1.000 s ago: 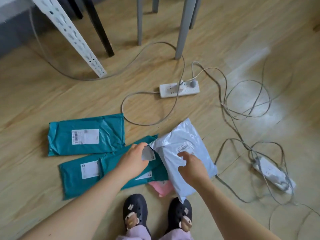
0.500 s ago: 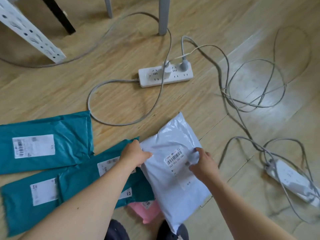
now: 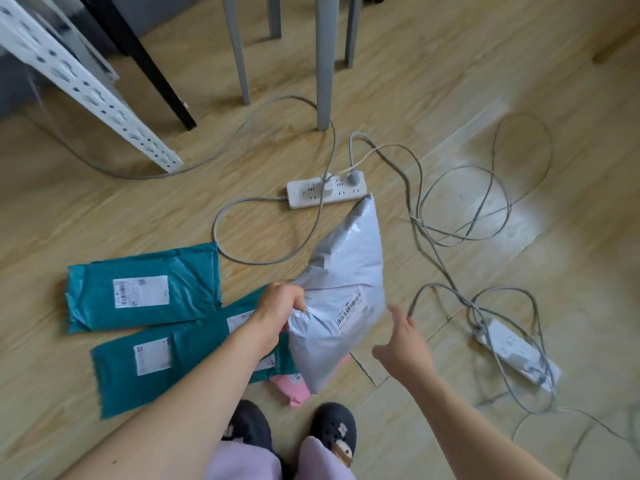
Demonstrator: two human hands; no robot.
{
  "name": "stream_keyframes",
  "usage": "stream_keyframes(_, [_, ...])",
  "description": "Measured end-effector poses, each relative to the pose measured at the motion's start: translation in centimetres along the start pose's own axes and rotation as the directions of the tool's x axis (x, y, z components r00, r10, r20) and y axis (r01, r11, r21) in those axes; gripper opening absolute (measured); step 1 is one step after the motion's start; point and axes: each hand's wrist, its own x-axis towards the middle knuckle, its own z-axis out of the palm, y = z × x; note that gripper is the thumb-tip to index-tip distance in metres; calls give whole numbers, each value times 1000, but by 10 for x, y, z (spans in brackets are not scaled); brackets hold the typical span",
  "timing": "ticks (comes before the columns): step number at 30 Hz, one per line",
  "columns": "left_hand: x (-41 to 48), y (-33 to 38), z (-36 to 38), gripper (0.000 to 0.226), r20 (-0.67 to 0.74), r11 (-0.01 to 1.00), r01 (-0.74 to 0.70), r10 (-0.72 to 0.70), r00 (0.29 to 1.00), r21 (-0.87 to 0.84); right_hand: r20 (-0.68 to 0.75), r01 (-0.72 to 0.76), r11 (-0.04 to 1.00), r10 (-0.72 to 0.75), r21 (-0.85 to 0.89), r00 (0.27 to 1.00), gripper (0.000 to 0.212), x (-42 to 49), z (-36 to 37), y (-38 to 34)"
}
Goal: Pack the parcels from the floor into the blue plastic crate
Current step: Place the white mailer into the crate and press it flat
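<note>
From the head view, we saw the left hand (image 3: 280, 306) gripping the grey parcel (image 3: 346, 271) at its left edge, the fingers (image 3: 294, 296) curled tight and bunching the plastic. The parcel hung tilted, its upper corner pointing toward a white power strip (image 3: 325, 190) and its barcode label facing us. The right hand (image 3: 403, 344) was just beside the parcel's right edge without touching it, its fingers (image 3: 394, 311) spread and holding nothing. On the wooden floor (image 3: 138, 209) to the left lay two teal parcels (image 3: 145, 292) (image 3: 138, 368), labels up. A third teal one (image 3: 239, 318) was partly hidden under the left forearm. A pink parcel (image 3: 294, 388) showed beneath the grey one's lower end, near our dark shoes (image 3: 334, 427). Grey cables (image 3: 467, 202) looped across the floor to a second power strip (image 3: 516, 351) on the right.
</note>
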Motion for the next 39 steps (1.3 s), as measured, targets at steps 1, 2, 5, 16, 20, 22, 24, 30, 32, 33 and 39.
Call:
stream_keyframes(1, [-18,9,-8,24,-1,1000,1,-1,1000,-23,-4,-2,1000,2,17,1000,78,-14,-11,-5])
stream_keyframes(2, [-37,19,-16,27,-1,999,4,-4,1000,-34,-14,0,999,1,39,1000,79,-28,-23,-11])
stream_keyframes(5, [-104,49,-37,27,29,997,-47,48,998,-61,-75,32,990,-21,140,997,82,-72,-61,-34])
stream_keyframes(16, [-339,90,-147,23,-90,962,-247,238,967,-118,-97,337,939,-329,75,939,69,-247,-185,-147])
stream_keyframes(20, [-410,73,-197,21,-249,915,-366,319,914,-173,37,388,920,-390,57,920,44,-311,-181,-182])
stream_keyframes(22, [-439,59,-224,11,-345,868,-457,375,860,-196,37,458,887,-460,64,887,27,-337,-169,-192])
stream_keyframes(24, [-465,42,-250,18,-398,818,-549,451,799,-173,-28,523,852,-522,35,852,13,-361,-154,-201])
stream_keyframes(30, [-532,-29,-329,28,-511,753,-654,589,626,66,-105,635,767,-641,-88,760,11,-447,-97,-234])
stream_keyframes(32, [-550,-61,-360,55,-558,719,-691,606,566,80,-125,634,770,-638,-72,760,13,-477,-73,-247])
stream_keyframes(33, [-560,-79,-375,65,-591,707,-704,596,544,66,-128,632,773,-634,-61,763,15,-492,-59,-253])
stream_keyframes(39, [-596,-218,-440,89,-660,806,-592,432,615,-24,-94,652,758,-647,28,757,20,-585,43,-288])
